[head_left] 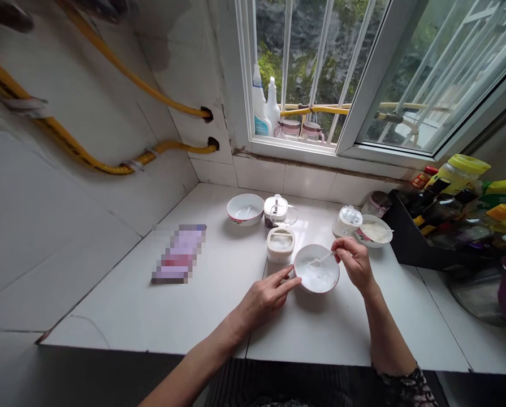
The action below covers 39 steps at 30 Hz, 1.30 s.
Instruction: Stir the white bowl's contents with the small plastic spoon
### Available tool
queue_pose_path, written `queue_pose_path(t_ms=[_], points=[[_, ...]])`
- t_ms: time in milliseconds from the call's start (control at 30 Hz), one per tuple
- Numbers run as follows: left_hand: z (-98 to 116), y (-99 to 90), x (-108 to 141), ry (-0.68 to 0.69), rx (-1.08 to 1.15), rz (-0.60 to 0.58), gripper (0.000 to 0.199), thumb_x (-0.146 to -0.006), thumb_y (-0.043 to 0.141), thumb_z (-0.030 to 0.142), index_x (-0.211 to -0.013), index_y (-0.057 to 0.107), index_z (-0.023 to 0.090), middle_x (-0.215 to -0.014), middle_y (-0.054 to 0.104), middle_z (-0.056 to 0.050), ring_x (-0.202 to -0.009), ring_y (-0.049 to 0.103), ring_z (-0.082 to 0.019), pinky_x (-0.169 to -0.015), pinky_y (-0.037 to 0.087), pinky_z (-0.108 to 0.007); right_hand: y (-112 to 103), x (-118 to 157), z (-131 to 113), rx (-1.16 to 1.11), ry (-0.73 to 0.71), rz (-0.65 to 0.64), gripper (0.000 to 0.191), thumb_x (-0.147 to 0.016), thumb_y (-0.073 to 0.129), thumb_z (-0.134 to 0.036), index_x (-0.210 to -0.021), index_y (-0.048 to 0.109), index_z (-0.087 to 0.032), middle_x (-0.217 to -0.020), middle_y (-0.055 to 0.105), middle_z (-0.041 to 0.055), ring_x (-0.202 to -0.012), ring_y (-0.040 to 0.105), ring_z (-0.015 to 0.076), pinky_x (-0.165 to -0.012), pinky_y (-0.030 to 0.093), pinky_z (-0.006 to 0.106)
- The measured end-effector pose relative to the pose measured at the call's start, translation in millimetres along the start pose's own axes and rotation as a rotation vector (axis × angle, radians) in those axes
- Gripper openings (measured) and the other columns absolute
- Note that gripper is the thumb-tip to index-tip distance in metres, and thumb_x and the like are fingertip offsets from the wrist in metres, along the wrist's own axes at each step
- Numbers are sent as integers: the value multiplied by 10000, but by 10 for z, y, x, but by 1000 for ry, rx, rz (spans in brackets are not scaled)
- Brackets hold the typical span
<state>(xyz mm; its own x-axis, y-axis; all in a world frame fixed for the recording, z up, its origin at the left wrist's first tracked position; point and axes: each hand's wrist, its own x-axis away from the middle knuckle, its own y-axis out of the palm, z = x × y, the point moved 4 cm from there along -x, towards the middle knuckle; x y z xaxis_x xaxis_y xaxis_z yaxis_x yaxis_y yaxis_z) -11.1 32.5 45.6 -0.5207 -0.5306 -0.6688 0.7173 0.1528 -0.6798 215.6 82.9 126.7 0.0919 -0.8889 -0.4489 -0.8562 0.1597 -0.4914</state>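
A white bowl with a red rim (316,270) stands near the middle of the counter with whitish contents. My right hand (354,261) pinches the handle of a white spoon (325,258), whose head rests in the bowl. On the bowl's left side, the fingers of my left hand (269,295) are spread, their tips at the rim. Just behind is an open container of white stuff (280,243). Farther back, a second container (275,209) has its clear lid raised, beside another bowl (245,210) with a spoon inside.
At the right are a closed container (348,219), a bowl of pale contents (375,232) and a black box (405,234) of bottles. A blurred purple object (179,252) lies at the left. Behind the counter (142,316) is a tiled wall below a barred window.
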Motion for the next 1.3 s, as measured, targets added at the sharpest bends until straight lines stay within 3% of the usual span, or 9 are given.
queue_pose_path(t_ms=[100,400,500,633,800,1100,1300], points=[[-6,3,13,11,-8,2,483,-892,461,-10,-1324,578,172,-1366,603,-171,-1210,646,-244,-896,625,-341,51,59,35,47,-11,-104,181,-784,481,-207,-670,617,-241,-522,550,-1,-712,544,220,-722,415,349],[-7,-3,12,2,-1,4,505,-887,462,-14,-1335,570,192,-1384,599,-144,-1225,637,-230,-930,612,-340,223,103,-19,48,-9,-234,200,-764,449,-164,-674,609,-242,-537,562,-13,-669,509,195,-789,418,359],[-10,-6,10,0,-1,4,511,-891,465,-8,-1346,564,203,-1386,599,-137,-1229,634,-229,-935,610,-342,202,92,37,-25,118,-178,182,-745,458,-196,-648,607,-233,-513,555,-10,-659,520,193,-721,423,337],[-15,-14,12,-8,7,5,513,-916,465,7,-1384,534,205,-1381,605,-138,-1213,645,-223,-917,620,-334,160,68,170,-244,329,-98,144,-705,487,-253,-628,601,-211,-477,505,-28,-503,454,144,-559,377,293],[-24,-9,21,-14,18,5,497,-928,471,19,-1393,519,188,-1370,611,-148,-1211,646,-223,-920,622,-347,144,41,298,-419,440,-41,123,-647,525,-272,-609,614,-196,-450,504,-29,-464,434,128,-512,349,281],[-13,-12,7,-10,6,11,446,-932,445,13,-1338,553,165,-1326,636,-161,-1217,642,-218,-925,618,-338,152,2,311,-473,497,48,105,-652,577,-277,-643,639,-192,-476,566,-20,-499,493,137,-569,426,299],[-2,-25,-8,-13,-5,4,389,-961,437,45,-1308,573,154,-1298,650,-171,-1199,654,-219,-931,613,-330,330,-83,11,-382,265,85,135,-841,562,-314,-862,634,-202,-678,675,21,-679,633,184,-721,504,344]])
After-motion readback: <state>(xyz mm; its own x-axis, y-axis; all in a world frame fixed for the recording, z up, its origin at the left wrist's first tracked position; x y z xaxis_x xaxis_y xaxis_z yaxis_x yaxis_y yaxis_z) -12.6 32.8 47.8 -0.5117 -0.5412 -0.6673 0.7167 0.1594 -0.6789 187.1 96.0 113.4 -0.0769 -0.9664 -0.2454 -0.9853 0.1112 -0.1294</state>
